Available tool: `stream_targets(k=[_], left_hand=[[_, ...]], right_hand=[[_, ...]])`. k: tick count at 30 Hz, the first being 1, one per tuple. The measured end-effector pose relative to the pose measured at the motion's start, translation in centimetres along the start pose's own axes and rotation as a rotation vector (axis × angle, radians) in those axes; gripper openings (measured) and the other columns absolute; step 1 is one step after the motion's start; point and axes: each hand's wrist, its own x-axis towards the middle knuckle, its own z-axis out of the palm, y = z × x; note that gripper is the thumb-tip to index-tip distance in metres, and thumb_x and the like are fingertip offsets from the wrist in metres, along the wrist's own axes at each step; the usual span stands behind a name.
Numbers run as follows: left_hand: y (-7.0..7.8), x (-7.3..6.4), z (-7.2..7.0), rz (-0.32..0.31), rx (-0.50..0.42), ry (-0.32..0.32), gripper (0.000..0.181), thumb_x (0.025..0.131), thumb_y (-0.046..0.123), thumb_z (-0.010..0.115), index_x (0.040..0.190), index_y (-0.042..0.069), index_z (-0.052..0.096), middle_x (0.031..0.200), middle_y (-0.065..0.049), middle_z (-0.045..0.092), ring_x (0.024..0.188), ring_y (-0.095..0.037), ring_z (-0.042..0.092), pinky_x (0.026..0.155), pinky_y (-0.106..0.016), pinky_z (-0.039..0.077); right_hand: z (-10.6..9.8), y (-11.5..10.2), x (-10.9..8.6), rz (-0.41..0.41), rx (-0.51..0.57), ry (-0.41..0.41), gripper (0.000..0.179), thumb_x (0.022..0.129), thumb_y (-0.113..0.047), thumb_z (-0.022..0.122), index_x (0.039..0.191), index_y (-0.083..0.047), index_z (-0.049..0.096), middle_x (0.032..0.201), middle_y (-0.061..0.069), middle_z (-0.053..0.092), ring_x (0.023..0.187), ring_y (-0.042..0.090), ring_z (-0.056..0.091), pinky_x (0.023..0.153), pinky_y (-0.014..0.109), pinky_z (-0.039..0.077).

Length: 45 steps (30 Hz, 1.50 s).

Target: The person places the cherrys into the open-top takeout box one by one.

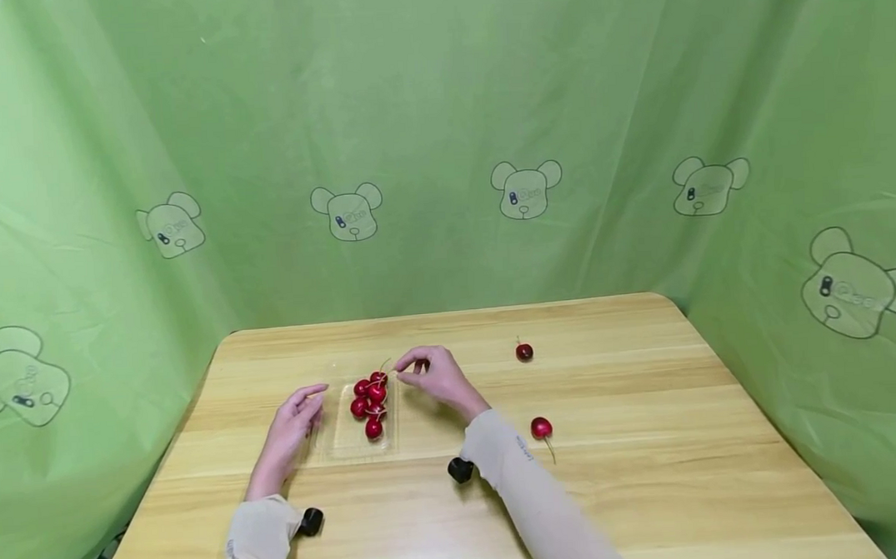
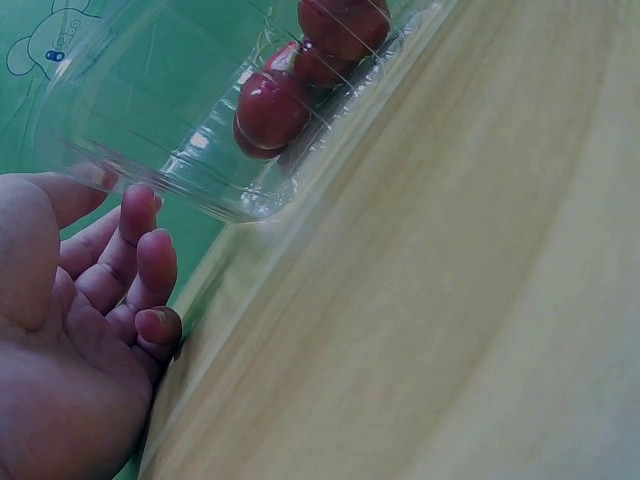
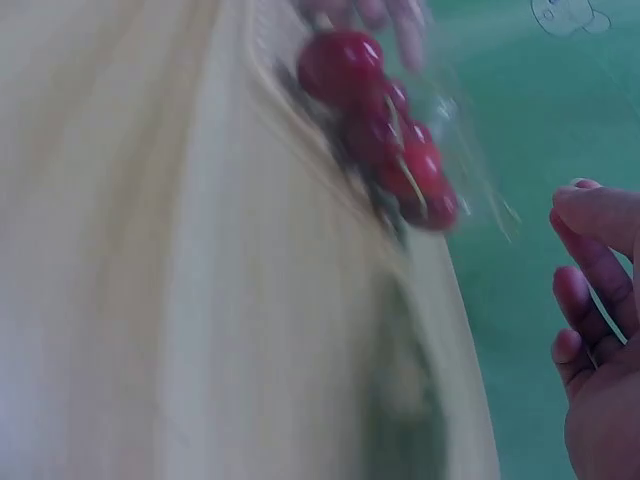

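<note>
Green curtain (image 1: 425, 105) w/ bear faces, behind; wood table (image 1: 652, 487); clear tray (image 1: 346, 439) on table, L of ctr.; L hand (image 1: 293, 428), fingers relaxed, at tray's L edge, contact unclear to us; R hand (image 1: 439, 377), thumb + index nearly meeting, nothing held, by tray's far R corner; stemmed cherries (image 1: 376, 393) in tray; 2 loose cherries (image 1: 541, 428), table, farther R.

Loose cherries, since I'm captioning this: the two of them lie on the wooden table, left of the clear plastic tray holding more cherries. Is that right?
Only the side is wrong: the head view shows the two loose cherries on the wooden table, right of the clear plastic tray holding more cherries.
</note>
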Motion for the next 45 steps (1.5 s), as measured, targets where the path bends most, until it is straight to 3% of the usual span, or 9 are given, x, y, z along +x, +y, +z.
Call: stream_targets(k=[9, 15, 20, 24, 31, 37, 40, 45], left_hand=[[-0.1, 0.1, -0.2, 0.009, 0.006, -0.006, 0.043, 0.108, 0.031, 0.057, 0.143, 0.007, 0.057, 0.086, -0.001, 0.061, 0.076, -0.011, 0.055, 0.069, -0.023, 0.047], [-0.1, 0.1, -0.1, 0.009, 0.008, -0.006, 0.042, 0.108, 0.030, 0.057, 0.143, 0.008, 0.057, 0.088, -0.002, 0.061, 0.076, -0.012, 0.055, 0.069, -0.023, 0.046], [-0.2, 0.0, -0.1, 0.004, -0.002, -0.012, 0.041, 0.108, 0.026, 0.056, 0.144, 0.007, 0.056, 0.090, -0.003, 0.061, 0.078, -0.012, 0.056, 0.069, -0.022, 0.048], [-0.3, 0.1, -0.1, 0.002, -0.018, -0.012, 0.040, 0.108, 0.024, 0.057, 0.144, 0.008, 0.057, 0.090, -0.003, 0.060, 0.078, -0.012, 0.056, 0.068, -0.022, 0.047], [-0.2, 0.2, -0.1, 0.016, -0.010, -0.016, 0.042, 0.108, 0.026, 0.057, 0.145, 0.007, 0.056, 0.089, -0.003, 0.060, 0.077, -0.012, 0.055, 0.067, -0.022, 0.046], [-0.2, 0.1, -0.1, 0.022, -0.010, -0.018, 0.041, 0.108, 0.025, 0.057, 0.145, 0.006, 0.056, 0.088, -0.003, 0.060, 0.074, -0.012, 0.055, 0.065, -0.022, 0.044], [-0.2, 0.1, 0.0, 0.028, -0.015, -0.021, 0.041, 0.108, 0.024, 0.056, 0.144, 0.006, 0.056, 0.089, -0.004, 0.061, 0.076, -0.012, 0.055, 0.067, -0.022, 0.046], [-0.3, 0.1, 0.0, 0.040, -0.016, -0.019, 0.039, 0.108, 0.023, 0.056, 0.143, 0.006, 0.057, 0.088, -0.005, 0.061, 0.077, -0.013, 0.056, 0.068, -0.023, 0.047]], right_hand=[[-5.8, 2.1, 0.1, -0.001, -0.078, 0.055, 0.016, 0.094, -0.007, 0.074, 0.110, -0.007, 0.077, 0.104, 0.005, 0.075, 0.090, 0.019, 0.064, 0.079, 0.029, 0.054], [-9.9, 4.5, -0.7, 0.056, -0.140, 0.067, 0.021, 0.102, -0.015, 0.067, 0.119, -0.006, 0.074, 0.118, 0.008, 0.074, 0.105, 0.026, 0.067, 0.094, 0.041, 0.055], [-12.7, 6.4, -1.5, 0.115, -0.156, 0.062, 0.029, 0.109, -0.017, 0.053, 0.130, -0.005, 0.068, 0.139, 0.014, 0.065, 0.135, 0.035, 0.054, 0.118, 0.054, 0.038], [-14.3, 7.6, -2.0, 0.173, -0.167, 0.051, 0.036, 0.111, -0.012, 0.041, 0.138, -0.007, 0.063, 0.150, 0.017, 0.056, 0.147, 0.040, 0.041, 0.123, 0.059, 0.027], [-15.5, 9.1, -2.4, 0.187, -0.247, 0.038, 0.040, 0.108, -0.007, 0.035, 0.136, -0.001, 0.063, 0.145, 0.021, 0.058, 0.142, 0.042, 0.046, 0.122, 0.057, 0.030], [-16.3, 9.6, -3.2, 0.223, -0.204, 0.062, 0.043, 0.102, 0.001, 0.035, 0.133, 0.002, 0.064, 0.127, 0.023, 0.067, 0.119, 0.038, 0.061, 0.111, 0.055, 0.042], [-16.9, 9.8, -3.6, 0.228, -0.205, 0.071, 0.046, 0.097, 0.005, 0.035, 0.132, 0.003, 0.064, 0.129, 0.024, 0.067, 0.122, 0.041, 0.061, 0.113, 0.057, 0.041], [-17.9, 10.4, -3.9, 0.224, -0.330, 0.079, 0.048, 0.090, 0.012, 0.041, 0.128, -0.001, 0.068, 0.130, 0.023, 0.067, 0.127, 0.045, 0.058, 0.112, 0.059, 0.043]])
